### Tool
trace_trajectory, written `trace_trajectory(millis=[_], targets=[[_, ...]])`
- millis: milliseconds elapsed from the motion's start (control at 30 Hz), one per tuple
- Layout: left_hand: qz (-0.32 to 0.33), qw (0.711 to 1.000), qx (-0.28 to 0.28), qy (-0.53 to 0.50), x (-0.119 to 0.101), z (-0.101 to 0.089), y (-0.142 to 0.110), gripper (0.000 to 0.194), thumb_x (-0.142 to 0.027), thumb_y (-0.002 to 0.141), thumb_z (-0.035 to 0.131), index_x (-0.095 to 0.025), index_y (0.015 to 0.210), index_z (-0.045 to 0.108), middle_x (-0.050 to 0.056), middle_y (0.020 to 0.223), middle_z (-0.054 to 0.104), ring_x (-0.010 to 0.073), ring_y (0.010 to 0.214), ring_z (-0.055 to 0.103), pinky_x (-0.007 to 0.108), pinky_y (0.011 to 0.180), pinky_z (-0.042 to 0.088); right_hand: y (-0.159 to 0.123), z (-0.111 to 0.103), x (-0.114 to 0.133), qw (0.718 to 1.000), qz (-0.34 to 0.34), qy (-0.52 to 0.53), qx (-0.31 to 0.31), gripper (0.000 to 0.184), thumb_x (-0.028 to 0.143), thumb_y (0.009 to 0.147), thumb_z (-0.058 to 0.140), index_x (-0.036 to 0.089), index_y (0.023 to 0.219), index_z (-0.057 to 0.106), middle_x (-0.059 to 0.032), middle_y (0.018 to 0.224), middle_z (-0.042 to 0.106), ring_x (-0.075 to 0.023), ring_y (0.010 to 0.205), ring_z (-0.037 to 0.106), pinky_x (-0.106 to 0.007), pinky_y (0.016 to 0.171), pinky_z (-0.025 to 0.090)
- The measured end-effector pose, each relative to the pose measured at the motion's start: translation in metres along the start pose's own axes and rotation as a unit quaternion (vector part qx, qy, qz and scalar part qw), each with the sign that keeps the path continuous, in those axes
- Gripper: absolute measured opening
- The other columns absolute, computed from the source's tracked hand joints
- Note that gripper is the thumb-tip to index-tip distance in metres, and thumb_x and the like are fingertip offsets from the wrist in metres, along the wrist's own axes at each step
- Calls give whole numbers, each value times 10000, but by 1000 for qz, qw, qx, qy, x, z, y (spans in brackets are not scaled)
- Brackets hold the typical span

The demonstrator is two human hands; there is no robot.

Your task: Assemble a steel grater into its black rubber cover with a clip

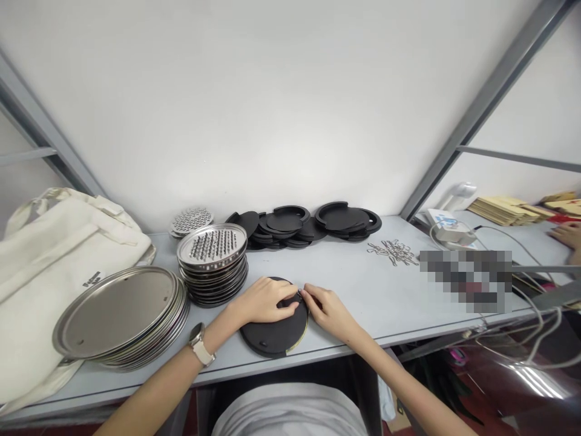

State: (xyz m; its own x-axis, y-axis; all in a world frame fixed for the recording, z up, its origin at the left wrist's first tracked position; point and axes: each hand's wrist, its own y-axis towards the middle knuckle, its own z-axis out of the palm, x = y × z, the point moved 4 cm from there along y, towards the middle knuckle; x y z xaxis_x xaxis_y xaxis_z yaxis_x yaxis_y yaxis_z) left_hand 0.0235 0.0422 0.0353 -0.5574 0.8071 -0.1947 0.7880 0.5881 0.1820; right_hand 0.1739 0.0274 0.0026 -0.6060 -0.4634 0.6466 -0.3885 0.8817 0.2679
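Note:
A round black disc (pixel 272 332) lies on the grey table (pixel 363 290) close to its front edge. My left hand (pixel 265 300) rests on the disc's top, fingers curled down and pressing it. My right hand (pixel 327 310) sits at the disc's right rim, with fingertips pinched on a small metal piece at the edge (pixel 300 293). A watch is on my left wrist (pixel 200 343).
A stack of perforated metal grater discs (pixel 213 261) and a stack of flat steel plates (pixel 122 315) stand at the left beside a white cloth bag (pixel 49 254). Black rings (pixel 308 225) lie at the back, wire clips (pixel 394 251) to the right. Another person's hand (pixel 569 237) is far right.

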Motion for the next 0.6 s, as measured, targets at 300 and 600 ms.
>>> trace_trajectory(millis=[300, 600], targets=[[-17, 1000, -6, 4, -2, 0, 0, 114, -296, 874, 498, -201, 812, 512, -17, 751, 607, 141, 665, 555, 265, 567, 273, -1, 1, -3, 1000, -1, -16, 5, 266, 244, 949, 337, 214, 687, 375, 33, 586, 433, -126, 525, 420, -239, 534, 299], [-21, 999, -15, 18, -4, 1, 0, 137, -314, 873, 492, -200, 797, 500, -20, 728, 603, 141, 640, 557, 273, 562, 279, 0, 1, -1, 1000, 10, -16, -7, 284, 242, 933, 349, 210, 654, 391, 33, 548, 432, -118, 480, 381, -235, 489, 277]])
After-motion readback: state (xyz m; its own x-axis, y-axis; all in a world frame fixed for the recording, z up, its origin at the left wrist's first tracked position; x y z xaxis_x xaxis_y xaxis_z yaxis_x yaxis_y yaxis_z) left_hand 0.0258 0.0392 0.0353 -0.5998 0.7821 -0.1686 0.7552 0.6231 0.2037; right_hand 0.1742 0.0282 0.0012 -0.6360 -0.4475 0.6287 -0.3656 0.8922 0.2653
